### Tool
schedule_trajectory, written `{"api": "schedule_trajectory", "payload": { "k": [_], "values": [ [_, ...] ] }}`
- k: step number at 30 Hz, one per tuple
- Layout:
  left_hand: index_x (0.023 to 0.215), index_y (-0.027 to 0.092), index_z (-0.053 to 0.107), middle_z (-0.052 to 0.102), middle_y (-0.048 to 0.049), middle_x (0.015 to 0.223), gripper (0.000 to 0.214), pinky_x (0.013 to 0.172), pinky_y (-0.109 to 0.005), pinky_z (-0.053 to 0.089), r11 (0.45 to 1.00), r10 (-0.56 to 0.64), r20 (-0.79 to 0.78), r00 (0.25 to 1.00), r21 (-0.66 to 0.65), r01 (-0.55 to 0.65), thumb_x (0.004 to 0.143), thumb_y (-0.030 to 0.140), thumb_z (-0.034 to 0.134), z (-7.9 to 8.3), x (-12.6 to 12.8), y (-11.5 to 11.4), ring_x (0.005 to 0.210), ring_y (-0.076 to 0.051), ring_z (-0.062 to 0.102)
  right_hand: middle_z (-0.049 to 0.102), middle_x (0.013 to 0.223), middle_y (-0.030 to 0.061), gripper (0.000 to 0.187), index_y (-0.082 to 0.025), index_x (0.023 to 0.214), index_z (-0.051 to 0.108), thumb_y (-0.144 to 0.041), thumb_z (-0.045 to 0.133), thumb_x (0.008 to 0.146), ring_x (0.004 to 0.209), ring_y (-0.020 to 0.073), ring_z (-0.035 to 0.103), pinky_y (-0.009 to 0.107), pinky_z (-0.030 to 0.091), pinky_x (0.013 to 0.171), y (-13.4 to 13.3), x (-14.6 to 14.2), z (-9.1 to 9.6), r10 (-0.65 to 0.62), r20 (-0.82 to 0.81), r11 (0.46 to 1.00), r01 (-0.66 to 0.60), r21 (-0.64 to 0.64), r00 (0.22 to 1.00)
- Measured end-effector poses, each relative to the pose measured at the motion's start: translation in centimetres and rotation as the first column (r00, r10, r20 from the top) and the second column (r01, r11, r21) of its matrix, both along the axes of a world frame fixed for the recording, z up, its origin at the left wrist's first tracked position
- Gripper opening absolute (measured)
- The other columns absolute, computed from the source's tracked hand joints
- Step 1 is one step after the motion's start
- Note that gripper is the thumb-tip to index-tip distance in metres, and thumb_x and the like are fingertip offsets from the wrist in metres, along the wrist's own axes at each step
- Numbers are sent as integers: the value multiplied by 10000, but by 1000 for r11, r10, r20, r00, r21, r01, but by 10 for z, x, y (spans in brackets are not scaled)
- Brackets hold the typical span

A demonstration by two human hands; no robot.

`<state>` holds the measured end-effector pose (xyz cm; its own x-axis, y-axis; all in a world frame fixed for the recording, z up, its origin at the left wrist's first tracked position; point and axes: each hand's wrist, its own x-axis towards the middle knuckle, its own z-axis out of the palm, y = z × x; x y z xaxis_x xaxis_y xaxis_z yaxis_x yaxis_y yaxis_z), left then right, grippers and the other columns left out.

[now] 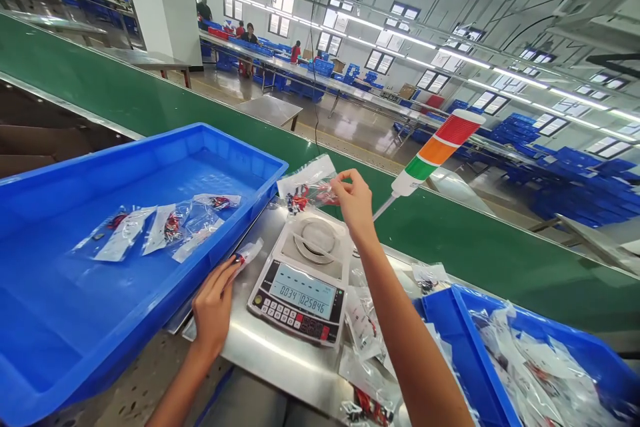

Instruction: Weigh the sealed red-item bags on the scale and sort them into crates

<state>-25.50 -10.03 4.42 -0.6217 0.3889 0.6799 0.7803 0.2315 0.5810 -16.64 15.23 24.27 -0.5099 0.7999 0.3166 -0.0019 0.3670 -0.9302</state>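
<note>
My right hand (356,203) pinches the edge of a clear plastic bag (309,185) with a white label and red and black parts inside. That bag is at the far end of a digital scale (305,280), over or beside its round metal pan (315,240); whether it touches is unclear. Lit digits show on the scale's display. To the left of the scale, my left hand (214,307) is closed on another small bag (247,253) with a white label and dark blue and red contents. Several similar bags (170,223) lie in the large blue tray (45,333) at left.
More filled bags (367,327) lie on the metal table (280,363) right of the scale. A blue bin (450,320) heaped with bags stands at far right. A red, orange and green signal light (437,150) leans before the green conveyor belt (500,250). Other people work far behind.
</note>
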Motion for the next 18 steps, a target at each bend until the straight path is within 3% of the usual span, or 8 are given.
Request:
{"api": "schedule_trajectory", "payload": {
  "k": [4,6,8,11,13,15,18],
  "values": [
    [1252,264,690,757,-40,1197,368,984,-342,551,975,30,-74,997,223,-13,969,68,558,59,16,12,1093,-205,720,702,638,-43,223,-281,848,479,-408,645,771,574,203,713,352,588,622,14,40,3,-147,-106,989,145,-28,983],
    [1257,296,685,749,-10,1224,380,989,-322,554,960,-32,-121,992,271,64,970,75,572,90,17,37,1113,-179,711,702,649,-48,249,-281,853,493,-405,677,739,589,203,724,344,591,623,18,63,10,-254,-201,967,254,-28,946],
    [1227,293,700,739,-3,1254,327,1020,-336,557,953,-169,-162,972,225,203,991,118,556,112,14,70,1153,-176,697,693,644,-56,260,-275,838,517,-385,710,702,587,196,723,332,592,616,20,85,21,-356,-291,931,365,-24,888],
    [1202,257,716,728,-25,1282,290,1078,-422,544,871,-487,-159,859,-14,492,1004,168,522,123,9,109,1234,-223,659,667,621,-67,266,-262,814,543,-364,748,678,573,189,714,314,590,584,18,116,35,-448,-363,878,480,-4,817],
    [1201,249,717,730,-28,1279,282,1073,-473,550,800,-600,-125,790,-122,588,994,201,532,121,6,117,1251,-259,650,671,636,-64,270,-252,815,548,-366,762,695,578,187,718,305,587,566,15,132,40,-462,-374,863,505,20,805],
    [1225,245,704,716,-38,1307,291,1087,-491,538,784,-616,-46,786,-123,608,1001,242,517,120,5,110,1286,-268,626,677,643,-62,280,-243,813,547,-368,775,707,583,186,726,297,588,562,11,143,41,-456,-364,864,502,41,812],
    [1241,237,688,692,-59,1343,305,1161,-479,462,816,-572,142,808,0,577,1024,304,485,129,7,87,1328,-245,588,677,627,-63,296,-242,827,537,-381,778,727,621,200,747,315,604,597,7,146,37,-412,-336,891,452,45,847]
  ]
}}
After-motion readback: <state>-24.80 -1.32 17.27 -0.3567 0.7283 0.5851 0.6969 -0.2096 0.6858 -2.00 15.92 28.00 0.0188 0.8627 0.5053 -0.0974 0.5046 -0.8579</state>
